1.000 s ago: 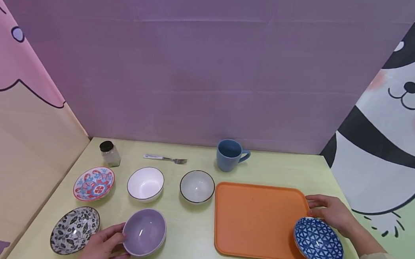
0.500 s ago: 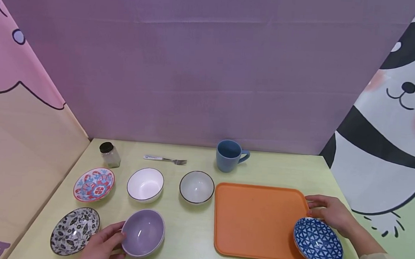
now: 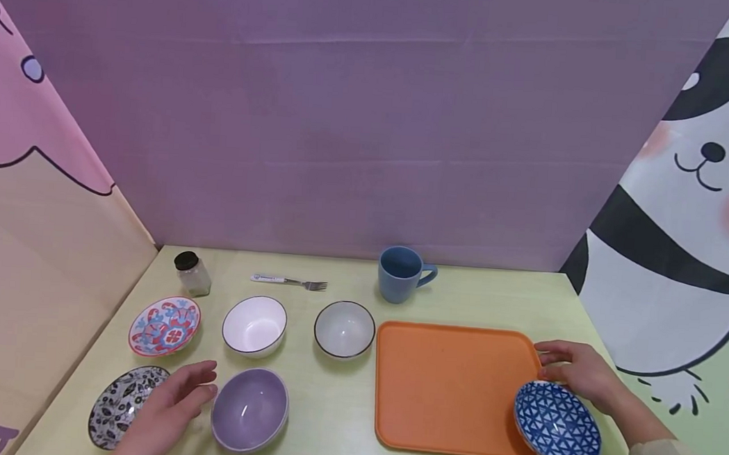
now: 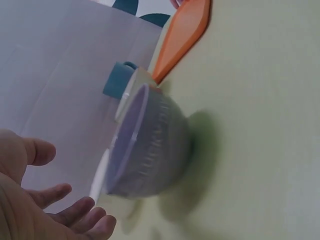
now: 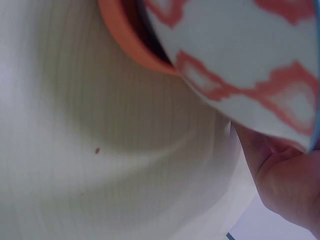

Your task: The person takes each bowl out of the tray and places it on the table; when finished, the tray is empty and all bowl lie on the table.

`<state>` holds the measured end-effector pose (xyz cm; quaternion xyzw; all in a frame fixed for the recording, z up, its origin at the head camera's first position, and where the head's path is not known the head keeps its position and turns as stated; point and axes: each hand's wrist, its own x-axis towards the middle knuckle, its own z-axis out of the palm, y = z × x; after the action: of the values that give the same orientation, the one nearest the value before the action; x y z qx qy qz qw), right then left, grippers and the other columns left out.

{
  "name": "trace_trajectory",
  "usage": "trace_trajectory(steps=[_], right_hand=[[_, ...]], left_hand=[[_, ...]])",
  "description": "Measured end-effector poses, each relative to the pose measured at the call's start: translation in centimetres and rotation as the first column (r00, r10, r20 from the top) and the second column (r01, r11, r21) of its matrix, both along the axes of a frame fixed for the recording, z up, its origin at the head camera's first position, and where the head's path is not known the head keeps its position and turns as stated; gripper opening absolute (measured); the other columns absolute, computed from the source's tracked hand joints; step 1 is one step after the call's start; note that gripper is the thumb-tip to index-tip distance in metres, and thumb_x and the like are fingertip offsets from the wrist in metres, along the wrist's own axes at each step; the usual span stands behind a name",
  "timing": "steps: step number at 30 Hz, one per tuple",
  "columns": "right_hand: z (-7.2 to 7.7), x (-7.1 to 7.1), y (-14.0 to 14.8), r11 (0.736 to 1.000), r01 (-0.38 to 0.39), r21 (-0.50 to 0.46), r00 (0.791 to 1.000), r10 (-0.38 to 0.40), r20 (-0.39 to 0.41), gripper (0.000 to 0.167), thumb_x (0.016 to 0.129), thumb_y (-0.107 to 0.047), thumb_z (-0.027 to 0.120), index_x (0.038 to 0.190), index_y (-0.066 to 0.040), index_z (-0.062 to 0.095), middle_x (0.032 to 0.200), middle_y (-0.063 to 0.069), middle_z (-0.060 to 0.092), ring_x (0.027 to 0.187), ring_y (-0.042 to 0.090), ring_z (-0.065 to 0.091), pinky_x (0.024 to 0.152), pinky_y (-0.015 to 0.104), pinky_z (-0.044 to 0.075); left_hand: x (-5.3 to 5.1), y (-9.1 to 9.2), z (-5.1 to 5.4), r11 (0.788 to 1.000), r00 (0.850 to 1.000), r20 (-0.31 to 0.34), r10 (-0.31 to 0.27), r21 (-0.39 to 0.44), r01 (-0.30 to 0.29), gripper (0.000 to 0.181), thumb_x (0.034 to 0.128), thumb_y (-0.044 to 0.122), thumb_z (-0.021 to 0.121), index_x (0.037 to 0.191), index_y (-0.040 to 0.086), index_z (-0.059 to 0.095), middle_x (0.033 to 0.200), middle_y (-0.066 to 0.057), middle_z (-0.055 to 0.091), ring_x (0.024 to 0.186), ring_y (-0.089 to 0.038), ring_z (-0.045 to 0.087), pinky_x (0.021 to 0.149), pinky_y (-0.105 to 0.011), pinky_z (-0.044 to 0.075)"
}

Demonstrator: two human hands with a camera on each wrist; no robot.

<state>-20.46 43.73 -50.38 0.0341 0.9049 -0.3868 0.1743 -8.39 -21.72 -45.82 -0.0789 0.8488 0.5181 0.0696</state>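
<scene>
My left hand is lifted beside the purple bowl, a gap between its fingertips and the rim. Its fingers are loosely extended and hold nothing, as the left wrist view also shows. Under that hand, a black-and-white leaf-patterned bowl is partly covered. At the right edge of the orange tray, my right hand rests with its fingers reaching to the rim. A blue-and-white triangle-patterned bowl sits just below it, overlapping the tray's corner. The right wrist view shows this bowl's red-marked outside.
A red-and-blue patterned dish, a white bowl and a grey-white bowl stand further back. Behind them are a black-lidded jar, a fork and a blue mug. A purple wall closes the far side.
My left hand has let go of the purple bowl and risen away to its left, after the bowl shifted slightly left. The right hand keeps its place at the tray's edge.
</scene>
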Motion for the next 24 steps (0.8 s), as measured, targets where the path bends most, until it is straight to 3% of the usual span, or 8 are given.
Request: trace_trajectory(steps=[3,5,10,15,19,24], right_hand=[[0.1,0.1,0.0,1.000,0.005,0.001,1.000,-0.005,-0.001,0.056,0.093,-0.004,0.069,0.144,0.009,0.049,0.125,0.029,0.064,0.105,0.030,0.067,0.081,0.042,0.064],[0.1,0.1,0.0,1.000,0.006,0.006,1.000,-0.006,-0.001,0.057,0.093,-0.004,0.069,0.144,0.009,0.049,0.125,0.029,0.064,0.105,0.030,0.067,0.081,0.043,0.064],[0.3,0.2,-0.1,1.000,0.002,0.019,1.000,-0.002,-0.007,0.056,0.093,-0.004,0.068,0.144,0.009,0.049,0.125,0.029,0.064,0.105,0.031,0.066,0.082,0.043,0.064],[0.3,0.3,0.0,1.000,0.001,0.025,1.000,-0.001,-0.009,0.056,0.093,-0.004,0.069,0.144,0.009,0.049,0.125,0.029,0.064,0.105,0.031,0.066,0.082,0.043,0.064],[0.2,0.3,0.0,1.000,0.003,0.029,1.000,-0.002,-0.010,0.055,0.093,-0.004,0.068,0.144,0.008,0.049,0.125,0.029,0.064,0.106,0.032,0.066,0.081,0.042,0.064],[0.3,0.3,-0.2,1.000,-0.003,0.030,1.000,0.004,-0.024,0.055,0.093,-0.005,0.069,0.143,0.009,0.050,0.124,0.030,0.064,0.105,0.034,0.066,0.080,0.042,0.064]], left_hand=[[-0.4,0.6,1.3,1.000,1.000,-0.018,-0.008,-0.021,0.008,0.045,0.1040,0.025,0.060,0.144,0.007,0.054,0.143,-0.013,0.060,0.120,-0.011,0.060,0.093,-0.022,0.052],[-0.9,1.0,1.9,0.999,0.999,-0.033,-0.014,-0.038,0.013,0.045,0.1038,0.028,0.061,0.144,0.010,0.055,0.142,-0.008,0.061,0.120,-0.010,0.059,0.097,-0.024,0.050],[-2.1,3.1,3.2,0.999,0.995,-0.087,-0.047,-0.027,0.045,0.042,0.1023,0.025,0.063,0.142,0.015,0.058,0.138,-0.003,0.063,0.119,-0.016,0.061,0.098,-0.029,0.050],[-3.2,6.8,3.5,0.981,0.982,-0.156,-0.103,0.148,0.126,0.039,0.0995,0.011,0.063,0.138,0.008,0.060,0.132,-0.013,0.065,0.113,-0.024,0.065,0.087,-0.029,0.056],[-3.9,9.9,3.6,0.945,0.978,-0.142,-0.153,0.270,0.187,0.042,0.0980,0.010,0.063,0.139,0.006,0.058,0.129,-0.015,0.064,0.108,-0.021,0.067,0.085,-0.034,0.058],[-4.9,13.3,4.1,0.912,0.967,-0.108,-0.230,0.322,0.253,0.048,0.0971,0.016,0.065,0.143,0.007,0.056,0.130,-0.014,0.064,0.108,-0.021,0.069,0.086,-0.039,0.061]])
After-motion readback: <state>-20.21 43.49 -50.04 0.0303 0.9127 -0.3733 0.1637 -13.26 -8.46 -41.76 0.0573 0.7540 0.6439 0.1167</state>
